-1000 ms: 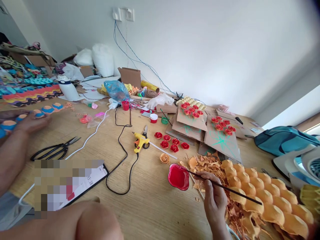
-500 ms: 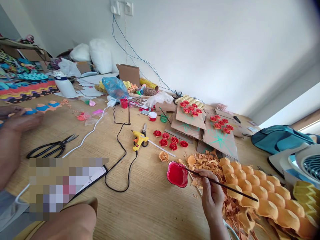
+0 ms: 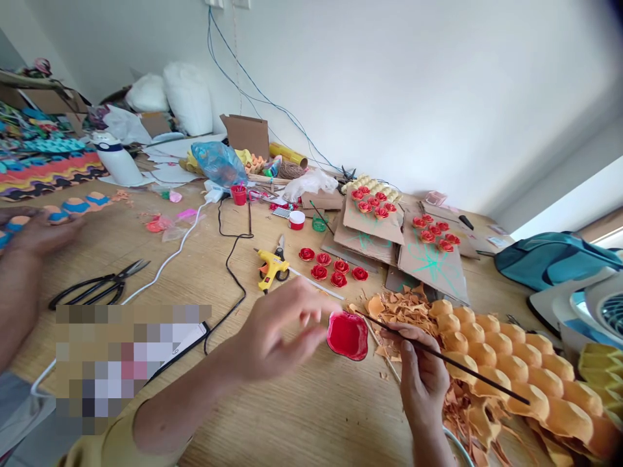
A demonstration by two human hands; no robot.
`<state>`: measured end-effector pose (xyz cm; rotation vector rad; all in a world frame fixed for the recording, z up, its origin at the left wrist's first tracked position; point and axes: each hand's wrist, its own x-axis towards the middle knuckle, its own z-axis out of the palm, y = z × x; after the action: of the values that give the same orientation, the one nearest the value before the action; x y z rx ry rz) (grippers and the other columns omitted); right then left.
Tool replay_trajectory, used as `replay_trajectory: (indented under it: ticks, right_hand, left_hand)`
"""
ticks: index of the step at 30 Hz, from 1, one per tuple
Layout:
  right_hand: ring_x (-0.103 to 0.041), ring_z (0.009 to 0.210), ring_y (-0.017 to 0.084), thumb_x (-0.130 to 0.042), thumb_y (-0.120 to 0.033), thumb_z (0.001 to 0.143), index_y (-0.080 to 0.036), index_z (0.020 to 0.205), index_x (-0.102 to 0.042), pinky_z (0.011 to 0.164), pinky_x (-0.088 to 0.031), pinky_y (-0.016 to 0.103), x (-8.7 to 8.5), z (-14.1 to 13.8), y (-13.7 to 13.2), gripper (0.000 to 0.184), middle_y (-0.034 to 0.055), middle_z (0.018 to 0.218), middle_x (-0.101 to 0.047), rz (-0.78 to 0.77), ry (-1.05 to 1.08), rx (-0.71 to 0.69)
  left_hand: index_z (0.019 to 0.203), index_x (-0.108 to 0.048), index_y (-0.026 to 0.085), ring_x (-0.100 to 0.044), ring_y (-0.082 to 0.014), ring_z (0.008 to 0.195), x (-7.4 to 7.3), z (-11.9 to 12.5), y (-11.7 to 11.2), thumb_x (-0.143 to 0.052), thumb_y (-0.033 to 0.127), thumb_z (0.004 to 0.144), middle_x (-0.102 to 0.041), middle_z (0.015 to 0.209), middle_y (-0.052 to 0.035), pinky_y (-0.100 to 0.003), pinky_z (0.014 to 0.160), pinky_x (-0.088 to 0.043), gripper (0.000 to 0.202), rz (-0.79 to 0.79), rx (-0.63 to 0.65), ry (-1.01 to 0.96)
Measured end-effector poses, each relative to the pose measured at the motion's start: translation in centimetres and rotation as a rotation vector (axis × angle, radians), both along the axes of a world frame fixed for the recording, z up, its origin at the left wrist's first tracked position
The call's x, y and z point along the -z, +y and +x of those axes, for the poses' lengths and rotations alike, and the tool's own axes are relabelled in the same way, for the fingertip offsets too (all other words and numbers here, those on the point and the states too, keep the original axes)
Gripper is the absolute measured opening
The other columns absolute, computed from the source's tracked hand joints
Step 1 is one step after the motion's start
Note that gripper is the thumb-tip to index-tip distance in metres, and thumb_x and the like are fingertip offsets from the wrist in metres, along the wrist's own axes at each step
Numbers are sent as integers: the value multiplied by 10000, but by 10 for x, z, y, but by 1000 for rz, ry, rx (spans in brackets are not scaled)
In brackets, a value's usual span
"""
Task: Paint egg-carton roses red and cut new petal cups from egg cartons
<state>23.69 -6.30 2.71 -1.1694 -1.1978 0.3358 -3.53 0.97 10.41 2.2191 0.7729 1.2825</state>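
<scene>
My right hand (image 3: 421, 379) is closed on a thin dark brush (image 3: 462, 366) whose tip reaches a red-painted paper cup (image 3: 347, 335) just above the wooden floor. I cannot tell if the same fingers also hold the cup. My left hand (image 3: 277, 334) is beside the cup's left rim, fingers apart and slightly blurred, holding nothing. Several finished red paper roses (image 3: 333, 269) lie just beyond. An orange egg tray (image 3: 511, 370) and orange scraps (image 3: 399, 308) lie to the right of my right hand.
A yellow glue gun (image 3: 270, 266) with its black cord, black scissors (image 3: 97, 292) and a phone (image 3: 180, 340) lie to the left. Cardboard sheets (image 3: 433, 269) carry more roses. Another person's hand (image 3: 39, 233) rests at far left. A blue bag (image 3: 549, 259) and a fan (image 3: 598, 311) sit at the right.
My left hand has come into view from below and reached the red cup's left side. My right hand, the brush and the cup have stayed almost in place.
</scene>
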Motion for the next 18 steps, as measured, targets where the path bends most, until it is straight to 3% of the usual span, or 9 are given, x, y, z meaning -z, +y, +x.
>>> replay_trajectory:
  ticks: [2,4,6,8,10,14,18]
  right_hand:
    - [-753,881,221,-615,-304,1007,-213,1048,-683,803,-634,400,1,1,0,121,90,1032,-748,11,-16,13]
    - [-750,893,221,-614,-297,1009,-215,1052,-681,819,-626,404,3,3,1,114,86,1032,-744,14,-28,27]
    - [-748,893,221,-611,-300,1011,-218,1057,-671,832,-618,415,5,4,1,112,86,1041,-742,8,-26,41]
    - [-746,883,222,-608,-307,1013,-216,1049,-665,828,-614,420,5,5,1,114,87,1041,-742,9,-22,55]
    - [-742,874,218,-602,-305,1016,-212,1034,-666,820,-609,415,4,6,1,114,88,1036,-742,15,-30,64]
    - [-735,882,214,-591,-289,1021,-212,1015,-666,798,-611,399,0,6,2,107,83,1015,-737,34,-49,75]
    - [-731,892,211,-596,-265,1018,-212,1040,-668,786,-615,381,-3,10,2,92,75,998,-729,67,-63,89]
  left_hand:
    - [1230,-658,268,-663,-187,877,21,11,26,-620,204,950,-692,1013,-48,-353,885,-582,290,-73,-22,81]
    - [1268,-636,256,-661,-231,1061,49,20,48,-639,161,912,-672,1175,-82,-399,998,-555,369,-131,-62,185]
    - [1310,-621,251,-613,-288,1215,73,24,61,-695,182,883,-638,1272,-106,-467,1100,-501,438,-170,-91,281]
    - [1321,-626,256,-594,-303,1243,86,27,66,-696,190,892,-622,1294,-113,-489,1119,-483,440,-162,-89,345]
    - [1320,-644,269,-581,-298,1248,87,31,71,-660,155,914,-613,1302,-112,-484,1114,-480,422,-95,-42,407]
    - [1249,-714,291,-573,-279,1210,74,52,93,-636,54,897,-635,1279,-97,-453,1078,-488,432,82,172,576]
    - [1120,-771,265,-590,-271,1142,68,79,125,-708,130,902,-671,1217,-101,-427,1014,-506,264,214,374,649]
